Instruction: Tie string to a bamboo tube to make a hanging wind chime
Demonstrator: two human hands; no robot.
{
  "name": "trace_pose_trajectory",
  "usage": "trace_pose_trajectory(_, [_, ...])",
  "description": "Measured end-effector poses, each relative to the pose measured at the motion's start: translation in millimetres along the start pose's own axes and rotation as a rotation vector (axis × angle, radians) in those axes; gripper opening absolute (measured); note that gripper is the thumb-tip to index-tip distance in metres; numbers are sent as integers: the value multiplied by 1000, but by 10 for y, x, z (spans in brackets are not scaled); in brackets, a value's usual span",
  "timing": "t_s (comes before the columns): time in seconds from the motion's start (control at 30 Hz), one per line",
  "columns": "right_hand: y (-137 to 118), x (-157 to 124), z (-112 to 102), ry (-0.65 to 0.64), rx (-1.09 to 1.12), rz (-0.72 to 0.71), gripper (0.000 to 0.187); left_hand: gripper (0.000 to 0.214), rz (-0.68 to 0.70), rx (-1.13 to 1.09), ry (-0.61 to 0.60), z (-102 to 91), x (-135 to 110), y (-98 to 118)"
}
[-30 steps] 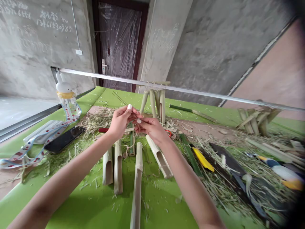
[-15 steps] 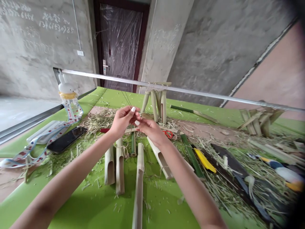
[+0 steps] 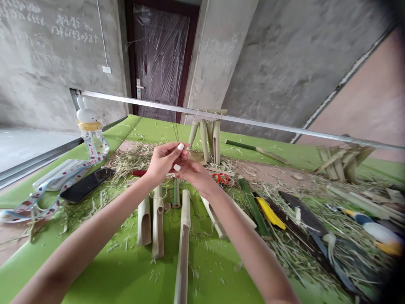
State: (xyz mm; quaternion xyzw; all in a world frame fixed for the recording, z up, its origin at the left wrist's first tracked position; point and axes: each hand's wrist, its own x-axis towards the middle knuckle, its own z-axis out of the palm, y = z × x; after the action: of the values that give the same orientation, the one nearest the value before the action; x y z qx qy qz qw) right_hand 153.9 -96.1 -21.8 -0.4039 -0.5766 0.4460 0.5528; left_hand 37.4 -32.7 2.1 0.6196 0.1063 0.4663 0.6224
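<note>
My left hand (image 3: 164,159) is closed in a pinch on a thin dark strand (image 3: 176,133), wire or thread, whose two fine lengths stick up above the fingers. Close against it, my right hand (image 3: 198,175) pinches too, at the lower part of the strand; the fingers hide the exact grip. Below the hands, split bamboo pieces lie on the green mat: a short one (image 3: 144,223), one with string (image 3: 158,230), a long one (image 3: 182,249) and another under my right forearm (image 3: 214,217). Beyond stands a bamboo frame (image 3: 209,139) with hanging tubes.
A rabbit-topped bottle (image 3: 90,126) and black phone (image 3: 87,184) are at left. Red-handled scissors (image 3: 220,178) lie behind my right wrist. To the right are a yellow handle (image 3: 271,213), a dark blade (image 3: 302,213), shavings and a second bamboo bundle (image 3: 343,162).
The strand's upper lengths have swung right and stand more upright. My left hand has shifted slightly right and my right fingers slightly left and down, so the hands overlap more.
</note>
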Motion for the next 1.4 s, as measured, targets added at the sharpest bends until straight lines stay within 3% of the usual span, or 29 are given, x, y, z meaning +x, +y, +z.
trace_pose_trajectory(0.13, [40, 28, 32, 51, 75, -15, 17, 19, 17, 102, -17, 29, -16, 66])
trace_pose_trajectory(0.27, [60, 28, 78, 69, 99, -36, 16, 16, -104, -180, -27, -2, 18, 104])
trace_pose_trajectory(0.4, [-2, -30, 99, -162, -37, -1, 20, 19, -113, -363, -10, -73, 53, 136])
trace_pose_trajectory(0.53, [-88, -86, 61, -336, -244, 105, 22, 18, -53, -248, -9, -129, 60, 185])
trace_pose_trajectory(0.67, [-110, -70, -43, -236, -208, 22, 33, 14, 29, -78, 15, -99, 39, 159])
trace_pose_trajectory(0.77, [-121, -56, -111, -134, -85, -13, 41, 16, 36, 75, -82, -29, 5, 104])
trace_pose_trajectory(0.87, [-143, -78, -132, -16, -166, 27, 36, 21, 47, 169, -143, 24, -21, 53])
trace_pose_trajectory(1.13, [-166, -149, -86, 178, -544, -72, 25, 17, 57, 101, -103, 12, 3, -46])
trace_pose_trajectory(1.4, [-58, -36, -110, 176, -435, -65, 37, 14, -54, -71, -19, 29, 9, -48])
